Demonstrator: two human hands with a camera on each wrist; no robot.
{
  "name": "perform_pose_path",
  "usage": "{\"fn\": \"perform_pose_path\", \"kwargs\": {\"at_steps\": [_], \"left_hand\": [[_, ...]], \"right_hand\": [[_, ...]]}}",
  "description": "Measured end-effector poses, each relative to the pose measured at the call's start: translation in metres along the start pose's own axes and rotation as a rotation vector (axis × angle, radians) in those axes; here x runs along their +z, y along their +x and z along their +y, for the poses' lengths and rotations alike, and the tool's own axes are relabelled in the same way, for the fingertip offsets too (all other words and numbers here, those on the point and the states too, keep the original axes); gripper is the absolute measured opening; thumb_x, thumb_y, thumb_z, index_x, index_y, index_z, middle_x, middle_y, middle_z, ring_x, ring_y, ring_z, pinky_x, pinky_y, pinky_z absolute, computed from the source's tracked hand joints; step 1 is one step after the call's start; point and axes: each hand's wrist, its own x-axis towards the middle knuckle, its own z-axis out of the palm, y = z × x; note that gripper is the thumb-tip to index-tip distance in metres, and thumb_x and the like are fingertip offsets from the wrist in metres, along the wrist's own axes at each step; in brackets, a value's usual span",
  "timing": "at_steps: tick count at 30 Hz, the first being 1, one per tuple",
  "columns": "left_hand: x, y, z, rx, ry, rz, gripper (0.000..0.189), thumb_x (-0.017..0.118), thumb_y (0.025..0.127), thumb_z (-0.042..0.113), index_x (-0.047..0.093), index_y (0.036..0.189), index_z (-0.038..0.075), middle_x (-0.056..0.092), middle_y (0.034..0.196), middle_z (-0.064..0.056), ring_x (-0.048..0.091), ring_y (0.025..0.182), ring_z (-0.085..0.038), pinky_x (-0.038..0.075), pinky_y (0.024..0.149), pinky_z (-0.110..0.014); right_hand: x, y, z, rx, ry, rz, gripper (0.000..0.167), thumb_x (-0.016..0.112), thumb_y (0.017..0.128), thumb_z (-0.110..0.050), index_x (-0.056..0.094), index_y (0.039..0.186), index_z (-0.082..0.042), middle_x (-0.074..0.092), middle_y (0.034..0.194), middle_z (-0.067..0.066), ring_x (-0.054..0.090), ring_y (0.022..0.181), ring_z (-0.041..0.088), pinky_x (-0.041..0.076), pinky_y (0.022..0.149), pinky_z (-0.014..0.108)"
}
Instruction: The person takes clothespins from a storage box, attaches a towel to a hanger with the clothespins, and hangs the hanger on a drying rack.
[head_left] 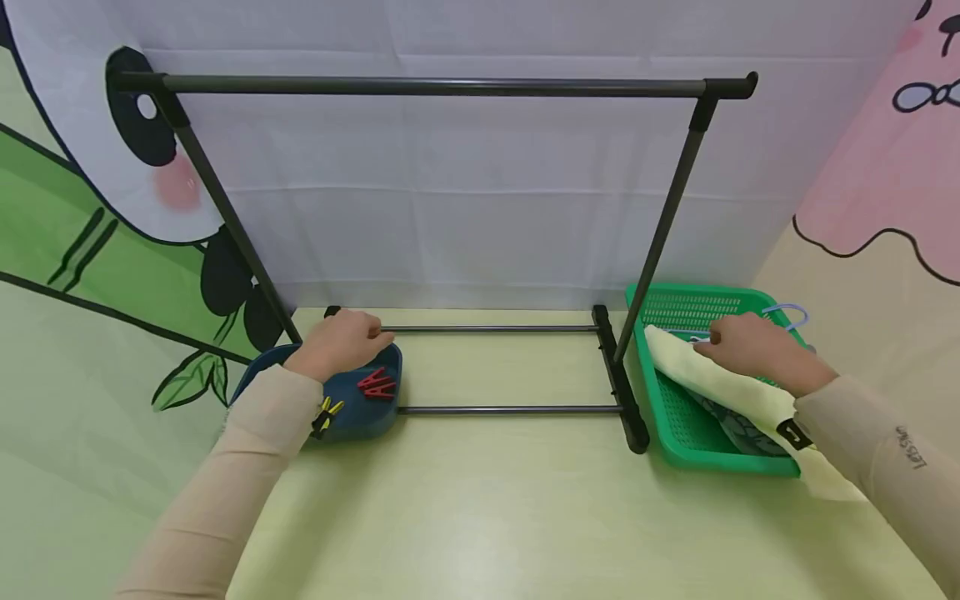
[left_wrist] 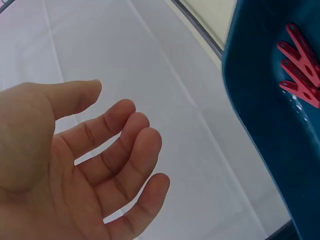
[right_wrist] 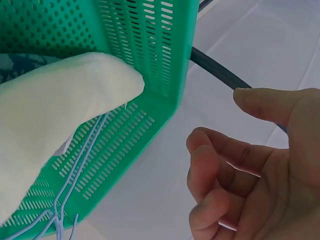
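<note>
My left hand (head_left: 339,343) hovers over a dark blue bin (head_left: 356,412), its fingers loosely bent with nothing in them, as the left wrist view confirms. In that bin lie red clothespins (head_left: 377,383) and a yellow and black clip (head_left: 326,415). On the other side my right hand (head_left: 757,350) is above a green basket (head_left: 675,446), fingers loosely curled and holding nothing. The basket contains a pale yellow cloth (head_left: 720,383), a dark patterned cloth (head_left: 738,425) beneath it, and light blue wire hangers (right_wrist: 82,165). Part of the yellow cloth hangs over the basket's front rim.
A dark metal clothes rack (head_left: 450,86) stands between bin and basket, with two low crossbars (head_left: 510,410) near the table (head_left: 465,517). Behind it hangs a white curtain (head_left: 450,225) with cartoon prints at the sides.
</note>
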Motion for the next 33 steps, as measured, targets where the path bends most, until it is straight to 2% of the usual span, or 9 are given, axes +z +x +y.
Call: {"fn": "perform_pose_path", "kwargs": {"at_steps": [13, 17, 21, 26, 29, 33], "left_hand": [[0.007, 0.003, -0.018, -0.038, 0.006, -0.137, 0.041, 0.056, 0.095, 0.029, 0.039, 0.060, 0.014, 0.033, 0.054, 0.001, 0.031, 0.048, -0.014, 0.025, 0.049, -0.029], [0.014, 0.003, -0.026, -0.058, 0.024, -0.191, 0.036, 0.058, 0.093, 0.029, 0.045, 0.064, 0.013, 0.035, 0.057, 0.001, 0.034, 0.050, -0.014, 0.026, 0.051, -0.029], [0.019, 0.005, -0.033, -0.084, 0.058, -0.266, 0.028, 0.059, 0.093, 0.031, 0.054, 0.074, 0.012, 0.046, 0.066, -0.002, 0.043, 0.058, -0.017, 0.032, 0.055, -0.032], [0.022, 0.007, -0.038, -0.109, 0.077, -0.367, 0.024, 0.062, 0.092, 0.033, 0.063, 0.088, 0.009, 0.059, 0.086, -0.006, 0.055, 0.074, -0.023, 0.045, 0.066, -0.041], [0.025, 0.007, -0.043, -0.106, 0.087, -0.397, 0.026, 0.063, 0.091, 0.033, 0.064, 0.094, 0.007, 0.061, 0.092, -0.009, 0.057, 0.080, -0.025, 0.048, 0.073, -0.046], [0.028, 0.007, -0.050, -0.100, 0.079, -0.428, 0.025, 0.063, 0.091, 0.030, 0.064, 0.096, 0.005, 0.061, 0.091, -0.008, 0.058, 0.080, -0.025, 0.048, 0.073, -0.045]], "right_hand": [[0.002, -0.012, 0.028, 0.024, -0.025, -0.031, 0.043, 0.052, 0.094, -0.032, 0.037, 0.056, -0.017, 0.031, 0.053, -0.006, 0.030, 0.048, 0.010, 0.026, 0.048, 0.027], [0.006, -0.014, 0.040, 0.046, -0.035, -0.058, 0.041, 0.052, 0.093, -0.032, 0.040, 0.057, -0.017, 0.033, 0.053, -0.004, 0.032, 0.049, 0.011, 0.029, 0.049, 0.029], [0.008, -0.016, 0.051, 0.074, -0.031, -0.097, 0.039, 0.051, 0.093, -0.033, 0.042, 0.060, -0.016, 0.036, 0.057, -0.002, 0.034, 0.050, 0.011, 0.031, 0.050, 0.031], [0.008, -0.020, 0.061, 0.107, -0.017, -0.138, 0.037, 0.050, 0.093, -0.035, 0.044, 0.063, -0.015, 0.037, 0.059, -0.002, 0.036, 0.052, 0.012, 0.033, 0.051, 0.032], [0.007, -0.023, 0.068, 0.111, -0.031, -0.166, 0.035, 0.051, 0.094, -0.035, 0.053, 0.072, -0.009, 0.045, 0.065, 0.001, 0.044, 0.058, 0.016, 0.038, 0.055, 0.036], [0.004, -0.028, 0.074, 0.123, -0.045, -0.182, 0.039, 0.054, 0.093, -0.037, 0.060, 0.088, 0.001, 0.058, 0.079, 0.011, 0.055, 0.068, 0.021, 0.045, 0.060, 0.041]]}}
